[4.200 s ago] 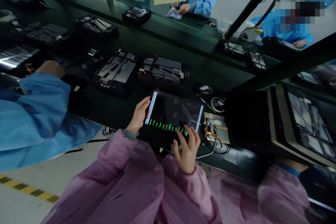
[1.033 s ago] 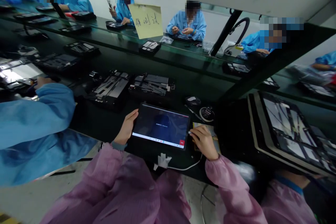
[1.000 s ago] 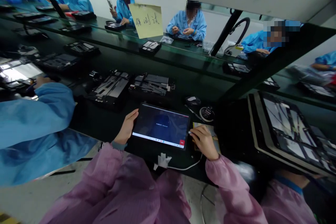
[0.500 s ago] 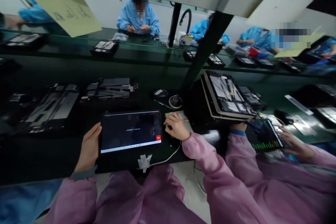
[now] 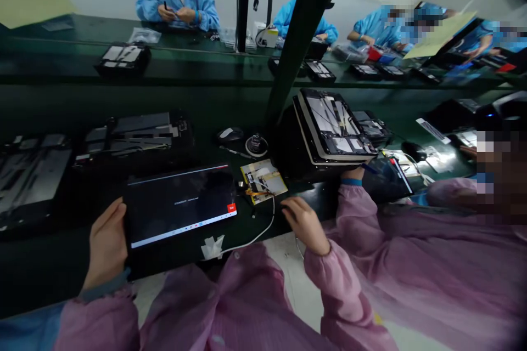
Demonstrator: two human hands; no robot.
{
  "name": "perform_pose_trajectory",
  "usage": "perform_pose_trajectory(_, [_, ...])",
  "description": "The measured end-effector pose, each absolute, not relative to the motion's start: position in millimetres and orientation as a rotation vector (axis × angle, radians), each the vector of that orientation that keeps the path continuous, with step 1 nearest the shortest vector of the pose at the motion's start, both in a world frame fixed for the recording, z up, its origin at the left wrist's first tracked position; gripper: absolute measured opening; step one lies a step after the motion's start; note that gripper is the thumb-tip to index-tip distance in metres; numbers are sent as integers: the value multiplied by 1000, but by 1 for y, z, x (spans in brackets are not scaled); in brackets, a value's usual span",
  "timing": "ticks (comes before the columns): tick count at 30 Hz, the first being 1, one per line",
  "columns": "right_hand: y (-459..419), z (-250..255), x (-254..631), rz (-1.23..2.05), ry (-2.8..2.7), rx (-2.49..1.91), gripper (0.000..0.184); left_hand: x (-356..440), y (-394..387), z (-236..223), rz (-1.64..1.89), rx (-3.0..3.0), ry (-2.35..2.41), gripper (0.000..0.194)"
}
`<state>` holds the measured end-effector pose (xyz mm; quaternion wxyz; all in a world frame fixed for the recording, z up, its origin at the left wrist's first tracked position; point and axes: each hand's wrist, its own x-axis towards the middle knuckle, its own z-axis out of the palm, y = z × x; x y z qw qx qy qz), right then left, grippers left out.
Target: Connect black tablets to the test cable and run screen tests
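drawn back since half a second ago, our right hand (image 5: 307,222) is now well apart from the tablet (image 5: 181,203), above the front edge of the dark counter (image 5: 37,279). on our right we see a tall black stack (image 5: 335,129) topped by an opened device with grey insides. the tablet is in front of us, dark screen facing up, a pale bar along its near side; beyond it and to the left are more opened devices (image 5: 138,129). our left hand (image 5: 107,241) has its fingers closed on the tablet's left edge; we cannot tell whether the tablet touches the counter. our right fingers are loosely bent and part open, with nothing showing in them. between tablet and stack we have a flat panel (image 5: 267,178) with yellow edges. behind it are a mouse (image 5: 229,135) and a coil of pale cable (image 5: 256,145), near each other. a white cord (image 5: 263,229) curves from the panel towards white tape (image 5: 213,247) at the counter's front edge. a pen (image 5: 233,151) lies just before the mouse.
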<state>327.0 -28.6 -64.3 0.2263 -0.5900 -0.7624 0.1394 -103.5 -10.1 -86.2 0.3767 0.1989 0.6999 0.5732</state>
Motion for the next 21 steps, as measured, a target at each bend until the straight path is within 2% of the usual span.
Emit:
perform_pose_trajectory(5, [-39, -61, 276, 402, -2285, -1367, 20, -96, -6, -78, 1550, 349, 1719, 31])
perform_pose_trajectory(16, [-43, -84, 257, 38, -2302, -1622, 25, -78, -2, -59, 1581, 293, 1738, 23])
perform_pose_trajectory(21, [-29, -92, 248, 3, -2288, -1670, 13, -74, -3, -48, 1528, 336, 1781, 21])
